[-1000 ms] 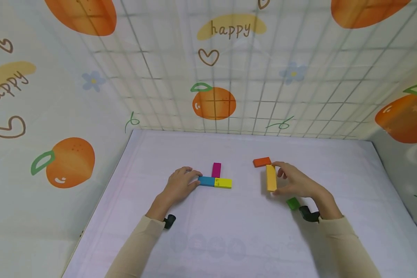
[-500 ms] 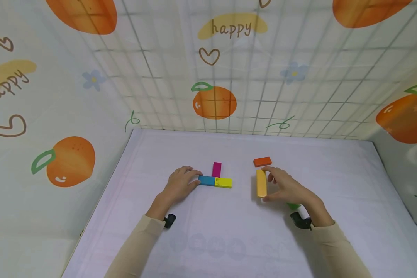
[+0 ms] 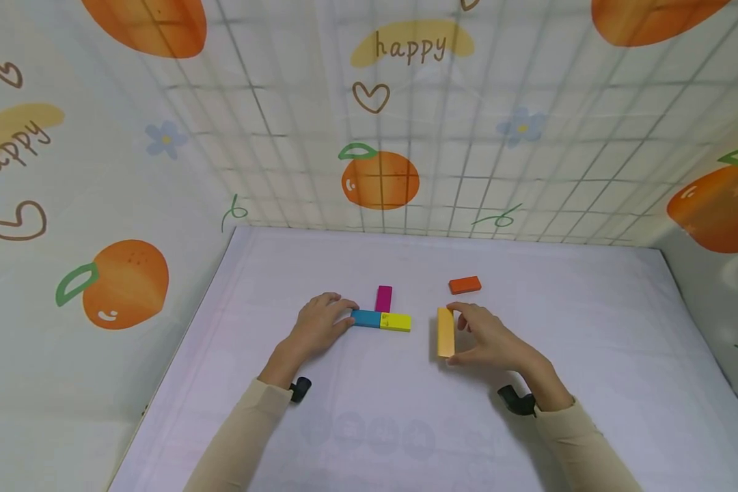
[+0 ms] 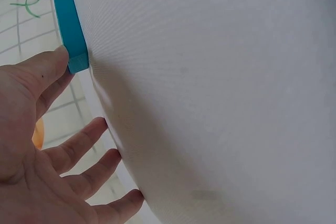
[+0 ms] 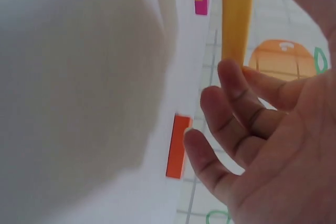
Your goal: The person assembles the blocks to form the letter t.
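Note:
My left hand (image 3: 324,324) holds the left end of a blue block (image 4: 71,27) between thumb and index finger, its other fingertips resting on the table. A yellow block (image 3: 396,322) meets the blue one end to end, both lying flat. Behind their joint lies a magenta block (image 3: 384,298), pointing away from me. To the right, my right hand (image 3: 488,339) pinches a light orange block (image 3: 445,333) by its two ends, thumb near and index finger far. This block is raised off the table, with a gap between it and the yellow block.
A red-orange block (image 3: 465,285) lies flat behind the right hand. White cloth covers the table (image 3: 369,424), and a printed curtain (image 3: 307,171) rises along its far edge. A dark wrist camera (image 3: 516,400) hangs beside the right sleeve.
My right hand has carried the light orange block left and slightly toward me, away from the red-orange block. A green block is now hidden by the right hand. My left hand stays put.

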